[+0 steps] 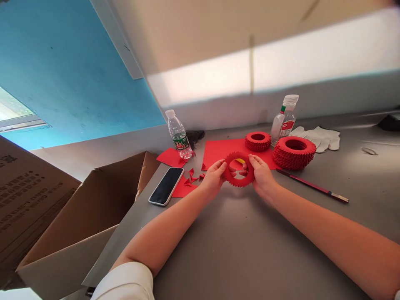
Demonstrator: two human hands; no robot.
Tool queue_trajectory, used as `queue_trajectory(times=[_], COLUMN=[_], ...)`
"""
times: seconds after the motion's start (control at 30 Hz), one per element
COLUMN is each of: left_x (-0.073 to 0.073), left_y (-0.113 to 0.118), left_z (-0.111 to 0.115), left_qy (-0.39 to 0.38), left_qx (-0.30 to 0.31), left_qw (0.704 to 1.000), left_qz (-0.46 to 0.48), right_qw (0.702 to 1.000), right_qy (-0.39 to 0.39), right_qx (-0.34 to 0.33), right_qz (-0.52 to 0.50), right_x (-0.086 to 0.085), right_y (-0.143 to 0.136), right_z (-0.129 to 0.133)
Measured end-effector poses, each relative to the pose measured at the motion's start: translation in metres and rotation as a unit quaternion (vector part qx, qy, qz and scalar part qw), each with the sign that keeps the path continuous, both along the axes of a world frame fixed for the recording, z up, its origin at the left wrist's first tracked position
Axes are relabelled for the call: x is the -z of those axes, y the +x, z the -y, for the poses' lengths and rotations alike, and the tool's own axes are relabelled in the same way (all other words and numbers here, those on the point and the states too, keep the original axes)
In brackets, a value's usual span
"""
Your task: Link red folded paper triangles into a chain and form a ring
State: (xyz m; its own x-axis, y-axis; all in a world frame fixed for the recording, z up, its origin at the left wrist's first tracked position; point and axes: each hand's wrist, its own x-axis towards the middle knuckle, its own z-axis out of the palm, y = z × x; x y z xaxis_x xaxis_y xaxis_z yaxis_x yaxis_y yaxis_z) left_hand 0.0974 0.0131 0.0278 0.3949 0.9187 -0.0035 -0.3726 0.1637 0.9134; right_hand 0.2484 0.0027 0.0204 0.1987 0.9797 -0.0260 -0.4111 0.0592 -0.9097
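Between my two hands a red folded-paper ring with a jagged outer edge is held up over the table, its round opening facing me. My left hand grips its left side, thumb in front. On the right side my right hand pinches it the same way, and some fingertips show through the opening. Behind it lies a red paper sheet, with a smaller red paper ring on it. A taller red paper ring stands to the right. Several small folded red paper pieces lie left of my left hand.
A phone and a water bottle are at the left, beside an open cardboard box. Clear bottles and white gloves sit at the back right. A dark, slim stick-like tool lies on the grey table.
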Motion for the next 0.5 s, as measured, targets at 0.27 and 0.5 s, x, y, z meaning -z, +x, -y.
queue_trajectory(times=[0.27, 0.5], left_x=[-0.006, -0.002], left_y=[-0.002, 0.003], left_z=[0.001, 0.009], left_qy=[0.126, 0.101], left_qx=[-0.014, -0.018], left_qw=[0.987, 0.994], left_qz=[-0.098, -0.031], right_qw=[0.942, 0.976], right_qy=[0.067, 0.068], right_qx=[-0.194, -0.096], right_qz=[0.265, 0.186], right_x=[-0.024, -0.016], right_y=[0.006, -0.001], right_z=[0.011, 0.015])
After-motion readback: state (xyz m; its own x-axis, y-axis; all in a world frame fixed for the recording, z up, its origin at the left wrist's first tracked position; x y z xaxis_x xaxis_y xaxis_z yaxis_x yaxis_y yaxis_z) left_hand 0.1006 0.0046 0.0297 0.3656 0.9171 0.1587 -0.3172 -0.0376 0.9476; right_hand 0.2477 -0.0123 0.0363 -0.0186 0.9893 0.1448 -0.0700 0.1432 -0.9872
